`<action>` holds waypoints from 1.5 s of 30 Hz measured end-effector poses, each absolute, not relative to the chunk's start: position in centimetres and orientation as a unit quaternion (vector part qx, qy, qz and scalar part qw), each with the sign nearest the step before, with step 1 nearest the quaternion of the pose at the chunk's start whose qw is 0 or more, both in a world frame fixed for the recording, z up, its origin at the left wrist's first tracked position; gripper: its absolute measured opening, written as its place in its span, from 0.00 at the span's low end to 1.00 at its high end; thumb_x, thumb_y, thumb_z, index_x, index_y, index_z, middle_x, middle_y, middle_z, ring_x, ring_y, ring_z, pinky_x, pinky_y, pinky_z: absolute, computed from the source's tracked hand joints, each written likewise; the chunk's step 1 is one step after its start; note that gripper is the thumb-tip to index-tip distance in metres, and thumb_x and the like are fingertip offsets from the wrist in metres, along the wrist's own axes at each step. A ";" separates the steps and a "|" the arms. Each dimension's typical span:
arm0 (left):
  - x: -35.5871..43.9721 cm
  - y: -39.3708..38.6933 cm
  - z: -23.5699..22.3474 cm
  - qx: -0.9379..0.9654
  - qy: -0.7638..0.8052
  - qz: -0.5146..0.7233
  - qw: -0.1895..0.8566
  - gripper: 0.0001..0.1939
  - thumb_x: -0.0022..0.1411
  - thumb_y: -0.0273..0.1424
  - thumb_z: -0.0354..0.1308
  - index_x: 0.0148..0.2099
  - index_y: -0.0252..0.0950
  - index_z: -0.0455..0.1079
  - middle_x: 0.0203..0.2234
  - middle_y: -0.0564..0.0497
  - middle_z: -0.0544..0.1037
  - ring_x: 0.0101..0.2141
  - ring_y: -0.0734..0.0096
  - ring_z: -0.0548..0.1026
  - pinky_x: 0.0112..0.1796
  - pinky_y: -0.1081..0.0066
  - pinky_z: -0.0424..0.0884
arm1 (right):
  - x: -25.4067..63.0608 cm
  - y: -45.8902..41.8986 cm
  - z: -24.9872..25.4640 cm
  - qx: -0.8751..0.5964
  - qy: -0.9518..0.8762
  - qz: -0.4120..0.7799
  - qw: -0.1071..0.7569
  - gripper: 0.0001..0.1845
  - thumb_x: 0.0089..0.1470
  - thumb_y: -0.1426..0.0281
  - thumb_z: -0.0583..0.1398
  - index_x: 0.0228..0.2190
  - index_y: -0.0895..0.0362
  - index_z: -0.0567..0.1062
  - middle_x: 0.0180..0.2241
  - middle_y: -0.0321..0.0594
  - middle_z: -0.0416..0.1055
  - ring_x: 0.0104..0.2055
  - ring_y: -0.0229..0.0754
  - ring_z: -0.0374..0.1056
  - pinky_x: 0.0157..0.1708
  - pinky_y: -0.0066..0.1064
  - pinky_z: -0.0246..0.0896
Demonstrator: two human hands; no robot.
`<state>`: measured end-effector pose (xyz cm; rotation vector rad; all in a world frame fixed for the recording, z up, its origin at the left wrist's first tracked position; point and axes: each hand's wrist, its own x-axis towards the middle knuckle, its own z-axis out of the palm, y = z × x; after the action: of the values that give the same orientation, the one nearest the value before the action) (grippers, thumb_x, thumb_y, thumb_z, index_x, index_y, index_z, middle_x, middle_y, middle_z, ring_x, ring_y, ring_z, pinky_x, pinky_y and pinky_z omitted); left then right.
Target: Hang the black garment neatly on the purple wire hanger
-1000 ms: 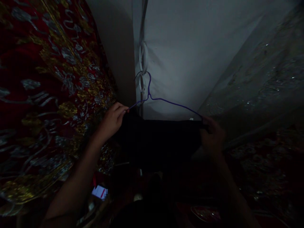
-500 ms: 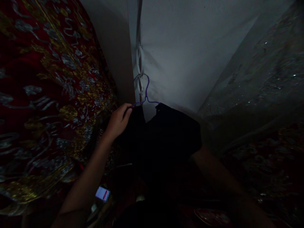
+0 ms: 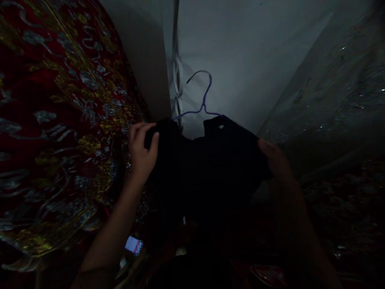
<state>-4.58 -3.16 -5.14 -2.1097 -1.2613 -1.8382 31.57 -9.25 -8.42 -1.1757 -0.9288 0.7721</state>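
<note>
Where a pale wall [image 3: 255,52] meets red, gold-embroidered fabric [image 3: 60,112] in a dim room, the left hand [image 3: 141,150] grips one shoulder of a black garment [image 3: 207,160] and the right hand [image 3: 275,158] clasps the other, its purple hanger [image 3: 202,105] lying level side to side, hook upward.

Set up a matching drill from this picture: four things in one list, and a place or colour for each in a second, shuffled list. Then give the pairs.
Things:
1. hanger
2. black garment
3. left hand
4. embroidered cloth

Descriptions:
A. red with gold and silver patterns, at the left of the view
B. purple wire, its hook up against the pale wall
C. draped over the hanger's shoulders
D. gripping the garment's left shoulder

Pairs: 1-B, 2-C, 3-D, 4-A
</note>
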 end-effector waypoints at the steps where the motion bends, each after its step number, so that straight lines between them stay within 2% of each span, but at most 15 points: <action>1: -3.9 -4.0 -4.7 -0.693 -0.391 -0.605 0.007 0.11 0.67 0.36 0.58 0.48 0.38 0.75 0.46 0.46 0.75 0.51 0.62 0.72 0.55 0.61 0.66 | 31.5 -10.2 -8.4 -0.519 -0.397 0.337 0.678 0.30 0.27 0.42 0.73 0.23 0.55 0.79 0.24 0.39 0.77 0.26 0.44 0.72 0.28 0.34 0.68; 3: -2.7 -5.8 -4.1 -0.718 -0.352 -0.587 -0.130 0.13 0.68 0.38 0.57 0.51 0.39 0.74 0.44 0.47 0.77 0.48 0.63 0.74 0.53 0.62 0.69 | 31.1 -12.4 -8.5 -0.522 -0.400 0.348 0.668 0.29 0.32 0.42 0.72 0.27 0.53 0.81 0.28 0.39 0.79 0.32 0.47 0.74 0.33 0.36 0.70; 5: -1.9 -7.5 -4.2 -0.706 -0.302 -0.549 -0.331 0.17 0.68 0.41 0.56 0.54 0.39 0.72 0.45 0.46 0.78 0.47 0.63 0.76 0.51 0.62 0.70 | 30.0 -14.7 -8.6 -0.504 -0.492 0.398 0.588 0.23 0.43 0.48 0.70 0.34 0.51 0.83 0.34 0.40 0.80 0.38 0.48 0.76 0.39 0.38 0.71; 8: -1.2 -9.5 -5.5 -0.595 -0.258 -0.465 -0.603 0.21 0.67 0.45 0.55 0.54 0.37 0.70 0.48 0.42 0.78 0.47 0.61 0.78 0.51 0.60 0.71 | 27.1 -17.1 -8.3 -0.377 -0.707 0.509 0.316 0.18 0.52 0.58 0.68 0.42 0.54 0.82 0.43 0.43 0.80 0.46 0.48 0.75 0.47 0.38 0.69; 11: -2.1 -10.7 -7.5 -0.543 -0.314 -0.357 -0.692 0.22 0.65 0.46 0.57 0.52 0.35 0.70 0.37 0.46 0.79 0.33 0.67 0.78 0.39 0.65 0.74 | 24.7 -17.1 -8.4 -0.298 -0.752 0.570 0.141 0.26 0.56 0.60 0.65 0.54 0.56 0.76 0.50 0.47 0.77 0.51 0.47 0.73 0.51 0.38 0.67; 13: -3.4 -11.0 -8.4 -0.620 -0.376 -0.297 -0.622 0.19 0.64 0.45 0.59 0.46 0.34 0.72 0.26 0.53 0.76 0.23 0.74 0.71 0.29 0.71 0.69 | 24.4 -16.4 -9.3 -0.317 -0.729 0.594 0.129 0.28 0.59 0.59 0.63 0.59 0.55 0.71 0.51 0.48 0.76 0.52 0.46 0.73 0.51 0.38 0.67; 15: -4.8 -10.8 -8.4 -0.724 -0.421 -0.267 -0.477 0.16 0.65 0.43 0.57 0.38 0.34 0.74 0.20 0.56 0.72 0.21 0.76 0.66 0.26 0.74 0.64 | 24.9 -15.5 -10.7 -0.337 -0.705 0.600 0.170 0.27 0.61 0.58 0.61 0.59 0.55 0.71 0.50 0.48 0.76 0.51 0.44 0.73 0.51 0.38 0.67; 18: -6.1 -9.3 -6.3 -0.793 -0.449 -0.310 -0.271 0.17 0.67 0.39 0.54 0.29 0.35 0.74 0.21 0.53 0.75 0.25 0.72 0.71 0.29 0.74 0.64 | 25.4 -14.6 -12.6 -0.330 -0.677 0.616 0.232 0.25 0.63 0.56 0.58 0.56 0.56 0.72 0.47 0.47 0.77 0.50 0.43 0.73 0.51 0.38 0.66; 21: -5.7 -6.0 -2.6 -0.776 -0.469 -0.389 -0.163 0.19 0.65 0.40 0.56 0.26 0.34 0.72 0.21 0.52 0.76 0.24 0.72 0.71 0.27 0.74 0.62 | 24.1 -14.6 -13.5 -0.313 -0.669 0.633 0.233 0.23 0.63 0.56 0.58 0.53 0.56 0.74 0.44 0.46 0.79 0.47 0.43 0.74 0.48 0.36 0.66; 27: -1.3 1.0 4.1 -0.754 -0.473 -0.430 -0.149 0.19 0.69 0.34 0.51 0.28 0.31 0.73 0.16 0.52 0.72 0.19 0.74 0.67 0.26 0.74 0.63 | 18.2 -14.1 -14.6 -0.385 -0.681 0.503 0.366 0.20 0.63 0.55 0.57 0.45 0.56 0.78 0.35 0.40 0.79 0.40 0.41 0.74 0.42 0.31 0.64; 31: 1.6 1.1 5.1 -0.807 -0.447 -0.340 -0.182 0.17 0.67 0.29 0.52 0.27 0.30 0.73 0.14 0.52 0.70 0.20 0.73 0.68 0.29 0.72 0.67 | 15.6 -10.9 -17.1 -0.490 -0.645 0.449 0.378 0.30 0.64 0.48 0.50 0.29 0.57 0.78 0.24 0.39 0.74 0.30 0.40 0.72 0.35 0.30 0.62; 36: 1.8 0.0 2.8 -0.826 -0.466 -0.287 -0.135 0.20 0.68 0.30 0.49 0.23 0.33 0.70 0.16 0.51 0.71 0.20 0.72 0.70 0.29 0.70 0.67 | 14.7 -6.2 -21.6 -0.652 -0.554 0.425 0.295 0.33 0.64 0.52 0.51 0.12 0.54 0.69 0.13 0.37 0.64 0.22 0.39 0.67 0.32 0.30 0.59; 41: -1.5 -0.8 -2.1 -0.801 -0.402 -0.443 -0.022 0.14 0.69 0.39 0.51 0.42 0.36 0.72 0.37 0.46 0.77 0.40 0.62 0.75 0.45 0.63 0.70 | 14.6 -6.1 -25.8 -0.643 -0.505 0.486 0.307 0.22 0.60 0.59 0.56 0.19 0.57 0.73 0.14 0.36 0.67 0.18 0.36 0.64 0.24 0.28 0.56; 43: -2.8 -2.9 -6.8 -0.733 -0.393 -0.554 0.035 0.12 0.68 0.38 0.53 0.48 0.38 0.69 0.43 0.44 0.75 0.48 0.58 0.72 0.51 0.58 0.67 | 14.4 -7.4 -26.9 -0.628 -0.491 0.506 0.329 0.24 0.61 0.56 0.53 0.24 0.59 0.74 0.17 0.37 0.70 0.18 0.35 0.64 0.23 0.27 0.57; 45: -3.3 -5.9 -13.0 -0.674 -0.390 -0.625 0.039 0.09 0.66 0.34 0.53 0.47 0.39 0.68 0.42 0.45 0.74 0.48 0.58 0.71 0.51 0.57 0.67 | 14.2 -8.8 -27.4 -0.614 -0.473 0.520 0.359 0.29 0.61 0.49 0.50 0.24 0.59 0.74 0.18 0.39 0.70 0.19 0.36 0.64 0.23 0.27 0.58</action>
<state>-3.27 -5.91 -13.01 -2.0673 -1.1965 -1.9168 14.22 -8.82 -27.37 -1.5826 -1.2189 1.3422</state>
